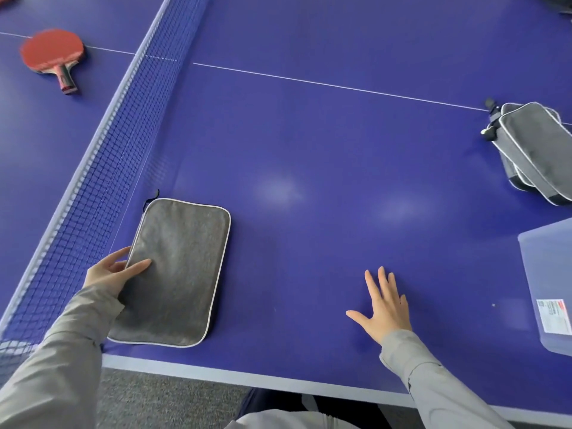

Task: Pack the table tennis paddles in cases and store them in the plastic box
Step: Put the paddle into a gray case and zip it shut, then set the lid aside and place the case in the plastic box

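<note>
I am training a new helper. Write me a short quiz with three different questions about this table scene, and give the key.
1. True or false: the red rubber paddle lies on the same side of the dark mesh net as the plastic box.
2. Which hand touches the flat grey fabric case with white piping? A left B right
3. Fill in: the stacked grey zip cases lie at the table's far ____ side.

Key: 1 false; 2 A; 3 right.
</note>
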A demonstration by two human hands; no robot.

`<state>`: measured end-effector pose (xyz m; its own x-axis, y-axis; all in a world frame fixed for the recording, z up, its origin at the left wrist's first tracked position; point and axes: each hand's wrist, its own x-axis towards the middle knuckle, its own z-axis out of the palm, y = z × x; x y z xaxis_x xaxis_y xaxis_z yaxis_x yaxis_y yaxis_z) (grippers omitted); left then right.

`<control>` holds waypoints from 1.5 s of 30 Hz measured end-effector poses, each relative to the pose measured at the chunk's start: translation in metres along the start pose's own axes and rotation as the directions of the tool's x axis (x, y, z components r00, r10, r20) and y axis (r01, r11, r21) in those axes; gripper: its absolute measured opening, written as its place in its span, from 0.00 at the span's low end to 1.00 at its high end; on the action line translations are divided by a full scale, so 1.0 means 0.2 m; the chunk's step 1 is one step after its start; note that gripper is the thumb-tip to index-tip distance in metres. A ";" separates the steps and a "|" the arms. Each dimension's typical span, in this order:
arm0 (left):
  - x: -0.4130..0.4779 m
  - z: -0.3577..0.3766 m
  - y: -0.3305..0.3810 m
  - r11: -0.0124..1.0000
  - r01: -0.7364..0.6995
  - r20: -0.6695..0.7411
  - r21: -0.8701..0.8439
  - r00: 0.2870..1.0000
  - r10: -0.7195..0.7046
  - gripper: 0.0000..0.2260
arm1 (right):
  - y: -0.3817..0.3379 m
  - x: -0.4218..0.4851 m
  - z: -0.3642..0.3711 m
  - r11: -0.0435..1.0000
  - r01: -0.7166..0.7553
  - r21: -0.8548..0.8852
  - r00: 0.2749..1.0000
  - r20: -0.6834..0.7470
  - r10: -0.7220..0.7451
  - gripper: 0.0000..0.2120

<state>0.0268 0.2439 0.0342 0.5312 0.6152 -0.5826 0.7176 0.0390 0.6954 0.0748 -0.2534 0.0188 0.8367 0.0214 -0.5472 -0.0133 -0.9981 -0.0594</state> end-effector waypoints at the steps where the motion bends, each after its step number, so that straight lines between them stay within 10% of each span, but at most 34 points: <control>1: 0.01 0.00 0.00 0.998 -0.033 -0.013 0.052 0.999 0.034 0.23 | 0.00 0.00 0.00 1.000 0.002 -0.008 1.000 0.003 -0.002 0.45; 8: -0.01 0.02 -0.01 0.895 -0.197 -0.041 0.401 0.972 0.232 0.30 | 0.00 0.00 -0.01 0.998 0.000 -0.058 1.000 0.014 0.001 0.44; 16: -0.28 0.24 0.10 0.500 -0.398 0.133 0.769 0.864 0.485 0.33 | 0.02 -0.05 -0.10 1.000 0.030 0.005 0.998 -0.049 -0.030 0.39; 31: -1.24 1.35 0.36 -0.073 -0.666 0.580 0.742 0.584 0.568 0.34 | 0.60 -0.38 -0.33 0.992 0.086 0.096 0.926 -0.375 -0.044 0.30; 45: -2.26 2.26 0.37 -0.102 -0.823 0.680 0.558 0.383 0.626 0.33 | 1.75 -0.91 -0.51 0.964 0.026 0.266 0.793 -0.592 0.142 0.28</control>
<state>0.0436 -0.3884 0.1593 0.9586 -0.2750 -0.0741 -0.2591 -0.9501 0.1738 -0.0259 -0.6118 0.1827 0.9860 -0.1586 0.0520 -0.1367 -0.9461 -0.2936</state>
